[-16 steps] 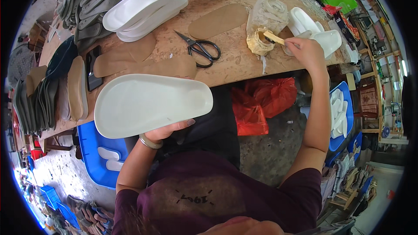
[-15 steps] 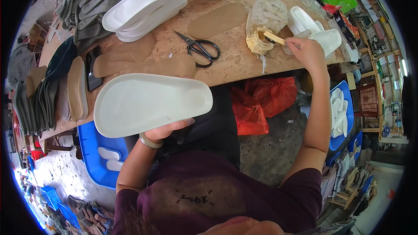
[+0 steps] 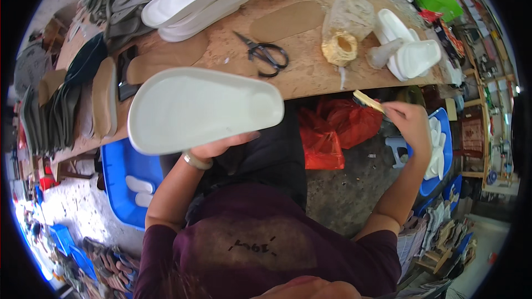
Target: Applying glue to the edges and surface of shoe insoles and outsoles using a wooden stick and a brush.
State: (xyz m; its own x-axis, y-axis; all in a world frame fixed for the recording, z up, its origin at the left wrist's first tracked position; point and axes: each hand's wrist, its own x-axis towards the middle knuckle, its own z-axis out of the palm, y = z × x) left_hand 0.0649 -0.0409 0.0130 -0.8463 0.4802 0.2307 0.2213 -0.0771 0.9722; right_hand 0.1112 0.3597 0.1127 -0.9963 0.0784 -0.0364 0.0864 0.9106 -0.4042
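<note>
Head view: at the near edge of the surface [image 3: 310,75], the left hand [image 3: 217,147] grips a white sole [image 3: 202,109], likely light, firm and best held by its rim, and the right hand [image 3: 410,123] holds a brush [image 3: 368,101].

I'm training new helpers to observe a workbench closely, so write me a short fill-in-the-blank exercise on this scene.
1. The left hand holds up a large sole that is ____ in colour.
2. The right hand holds a pale-handled ____ with dark bristles.
3. In the picture, the scissors lie on the table to the ____ of the yellowish pot.
4. The crumpled plastic seen just below the table edge is ____.

Missing words: white; brush; left; red.
</note>
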